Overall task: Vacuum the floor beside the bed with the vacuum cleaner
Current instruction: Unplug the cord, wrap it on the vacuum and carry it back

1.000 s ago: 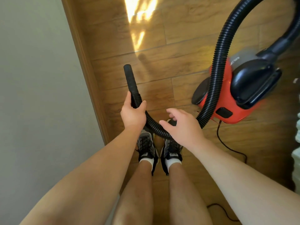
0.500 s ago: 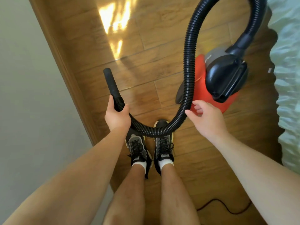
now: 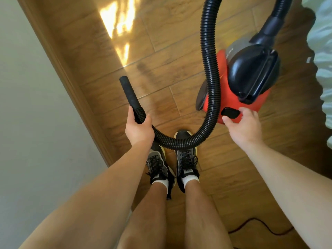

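Currently your left hand (image 3: 139, 126) grips the hose (image 3: 210, 69); your right hand (image 3: 242, 128), fingers loose, touches the black button (image 3: 230, 113) on the vacuum cleaner (image 3: 251, 78). Likely powering on: press it.

Top edge cuts off the hose (image 3: 210, 69) loop; right edge crops the bed (image 3: 321, 42) (rumpled border only); cord (image 3: 251, 219) disappears behind right forearm (image 3: 287, 186).

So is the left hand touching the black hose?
Touching. The head view shows the left hand with its fingers and thumb curled right round the black hose, with no gap between them.
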Motion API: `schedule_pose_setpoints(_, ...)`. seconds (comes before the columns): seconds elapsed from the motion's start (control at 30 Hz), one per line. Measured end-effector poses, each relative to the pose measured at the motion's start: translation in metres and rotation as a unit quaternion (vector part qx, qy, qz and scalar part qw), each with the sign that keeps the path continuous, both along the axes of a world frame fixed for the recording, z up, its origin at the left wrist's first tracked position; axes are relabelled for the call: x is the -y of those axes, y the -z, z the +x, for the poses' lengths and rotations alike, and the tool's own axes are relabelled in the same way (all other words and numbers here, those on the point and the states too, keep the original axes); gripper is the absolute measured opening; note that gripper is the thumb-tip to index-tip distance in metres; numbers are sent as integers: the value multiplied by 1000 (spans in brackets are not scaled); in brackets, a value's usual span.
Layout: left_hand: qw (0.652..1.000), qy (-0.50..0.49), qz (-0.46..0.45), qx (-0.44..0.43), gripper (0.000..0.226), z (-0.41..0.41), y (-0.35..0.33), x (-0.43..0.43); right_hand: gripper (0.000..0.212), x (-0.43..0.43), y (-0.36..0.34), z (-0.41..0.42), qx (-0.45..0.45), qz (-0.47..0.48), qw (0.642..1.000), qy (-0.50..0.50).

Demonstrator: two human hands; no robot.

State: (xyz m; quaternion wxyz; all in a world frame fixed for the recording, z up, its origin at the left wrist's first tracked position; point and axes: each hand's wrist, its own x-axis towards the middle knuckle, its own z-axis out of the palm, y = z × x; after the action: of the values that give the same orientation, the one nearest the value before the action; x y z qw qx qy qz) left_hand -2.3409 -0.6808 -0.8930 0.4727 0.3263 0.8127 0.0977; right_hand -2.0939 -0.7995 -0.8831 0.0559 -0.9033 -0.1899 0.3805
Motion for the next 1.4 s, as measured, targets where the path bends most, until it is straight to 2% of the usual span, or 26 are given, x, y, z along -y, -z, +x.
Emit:
schedule_pose_setpoints(0.43, 1000, 13, 0, -13, 70, 3, 26, 11, 47, 4, 37, 7, 74, 46, 995, 49)
schedule_pose_setpoints(0.8, 999, 33, -4, -1, 68, 15, 33, 15, 41, 1, 46, 0, 112, 40, 991, 68)
schedule_pose_setpoints(1.13, 999, 40, 5, 9, 69, 13, 34, 8, 40, 1, 47, -2, 122, 49, 990, 60)
schedule_pose_setpoints(1.4, 999, 36, 23, 12, 70, 5, 30, -1, 47, 0, 40, -9, 111, 44, 988, 95)
